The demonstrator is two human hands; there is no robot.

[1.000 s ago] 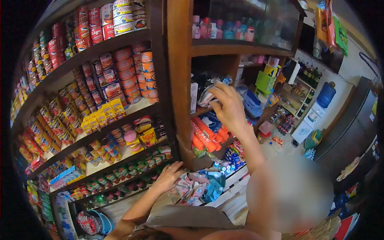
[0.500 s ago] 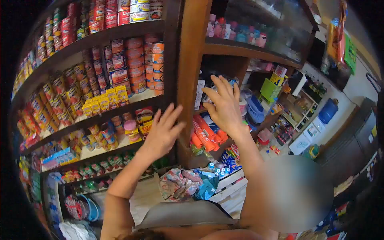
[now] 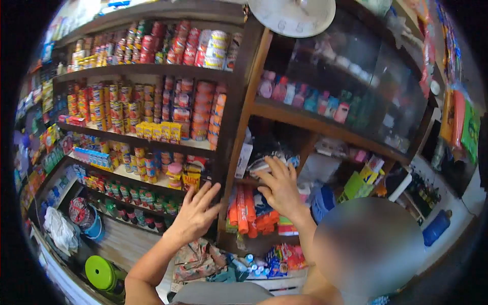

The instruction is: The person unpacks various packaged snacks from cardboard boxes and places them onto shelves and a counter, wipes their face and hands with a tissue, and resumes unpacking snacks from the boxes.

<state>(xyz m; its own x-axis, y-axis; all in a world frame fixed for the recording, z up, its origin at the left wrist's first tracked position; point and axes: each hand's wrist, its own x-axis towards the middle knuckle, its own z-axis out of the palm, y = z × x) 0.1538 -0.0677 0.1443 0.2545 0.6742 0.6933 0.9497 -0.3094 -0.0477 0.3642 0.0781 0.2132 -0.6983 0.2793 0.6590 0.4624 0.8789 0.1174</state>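
My left hand [image 3: 195, 216] is raised with its fingers spread, in front of the lower shelf and the dark post. Nearest to it is a yellow packet [image 3: 191, 177] beside a pink-lidded jar [image 3: 175, 172]. My right hand [image 3: 280, 189] is raised too, fingers apart and holding nothing visible. It overlaps a cabinet compartment with a plastic-wrapped bundle [image 3: 264, 156] and an upright white box [image 3: 244, 160]. Orange rolled packs [image 3: 243, 213] lie just below and left of it. Whether the right fingertips touch the bundle I cannot tell.
Shelves of stacked cans [image 3: 117, 109] and small yellow boxes [image 3: 160, 132] fill the left. A round clock [image 3: 295, 18] hangs above the glass cabinet [image 3: 351, 76]. Low down are a crumpled floral bag [image 3: 195, 260], a green-lidded bin [image 3: 100, 272] and a blue bucket [image 3: 95, 226]. A blurred patch covers the right.
The view has shifted and straightened, bringing in the clock and the green-lidded bin. Both hands sit lower in the picture, with fingers still apart.
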